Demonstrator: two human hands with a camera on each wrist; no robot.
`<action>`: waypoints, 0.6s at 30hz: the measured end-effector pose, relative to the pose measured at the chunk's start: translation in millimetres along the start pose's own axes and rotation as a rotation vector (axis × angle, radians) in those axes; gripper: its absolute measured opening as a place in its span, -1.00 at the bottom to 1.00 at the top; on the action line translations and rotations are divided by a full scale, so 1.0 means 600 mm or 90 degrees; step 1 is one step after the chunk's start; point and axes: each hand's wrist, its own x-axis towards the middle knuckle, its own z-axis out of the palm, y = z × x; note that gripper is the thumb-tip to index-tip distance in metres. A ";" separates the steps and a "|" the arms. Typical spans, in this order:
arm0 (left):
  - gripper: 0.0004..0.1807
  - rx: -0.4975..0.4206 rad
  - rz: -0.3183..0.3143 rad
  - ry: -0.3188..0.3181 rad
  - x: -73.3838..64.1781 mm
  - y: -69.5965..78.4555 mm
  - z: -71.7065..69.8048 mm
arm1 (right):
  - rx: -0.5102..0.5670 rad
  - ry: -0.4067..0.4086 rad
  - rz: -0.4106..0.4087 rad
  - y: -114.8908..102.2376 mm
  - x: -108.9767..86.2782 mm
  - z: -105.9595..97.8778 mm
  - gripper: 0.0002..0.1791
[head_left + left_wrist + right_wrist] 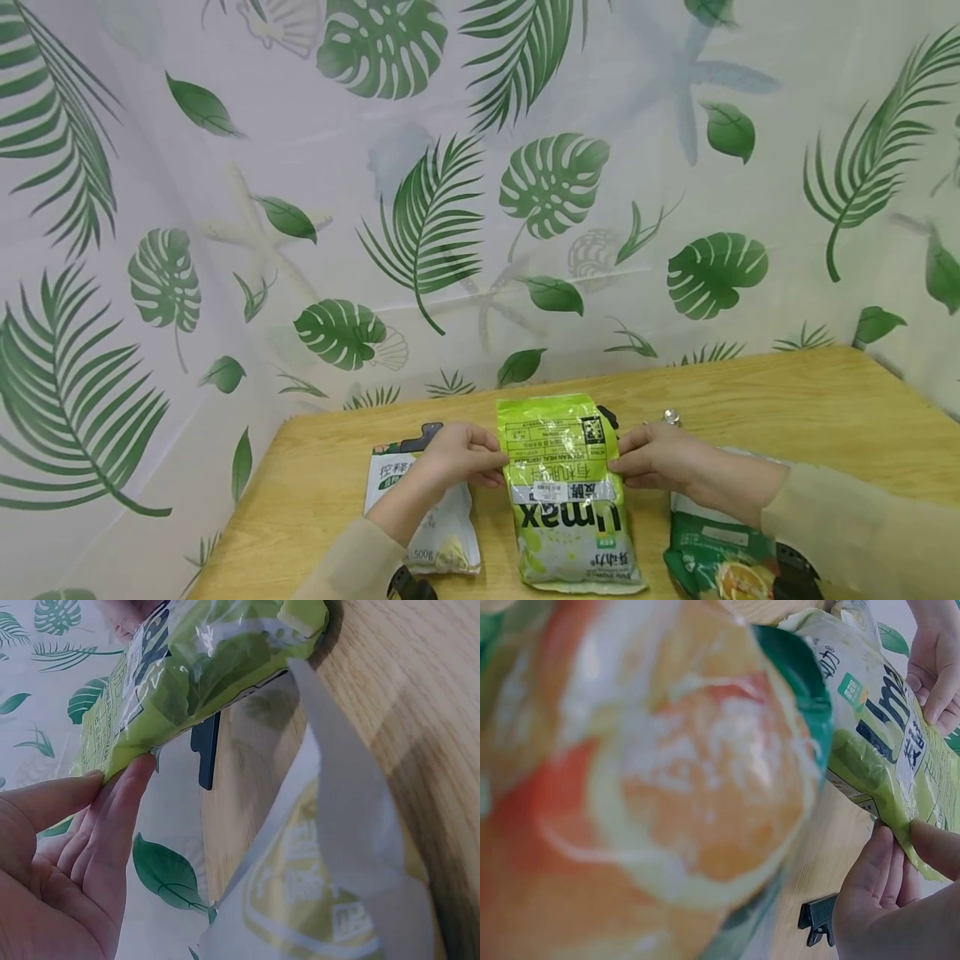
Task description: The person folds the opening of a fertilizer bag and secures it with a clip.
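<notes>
A lime-green and white fertilizer bag [562, 467] marked "Umax" stands at the middle of the table, its print upside down in the head view. My left hand [468, 457] pinches its left edge between thumb and fingers, as the left wrist view also shows at the bag's green side [120, 735]. On the opposite edge, the thumb and fingers of my right hand [660, 458] pinch the film. The bag's bottom end is nearest me, close over the wood. In the right wrist view, both hands flank the bag [885, 727].
A white 500g bag [450, 533] lies left, partly behind my left forearm, with a black clip [422, 438] at its top. On the right is a green bag with orange-slice print [720, 550]. A small shiny object [671, 415] sits behind my right hand. Leaf-patterned cloth [480, 250] backs the table.
</notes>
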 end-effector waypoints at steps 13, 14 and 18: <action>-0.85 -0.003 -0.003 0.010 -0.001 0.004 -0.003 | -0.036 0.003 -0.032 -0.002 -0.005 -0.003 -0.75; -0.85 0.000 -0.002 0.013 -0.002 0.005 -0.004 | -0.045 0.003 -0.038 -0.003 -0.005 -0.004 -0.74; -0.84 0.007 0.001 0.024 -0.004 0.010 -0.004 | -0.071 0.006 -0.057 -0.007 -0.007 -0.005 -0.72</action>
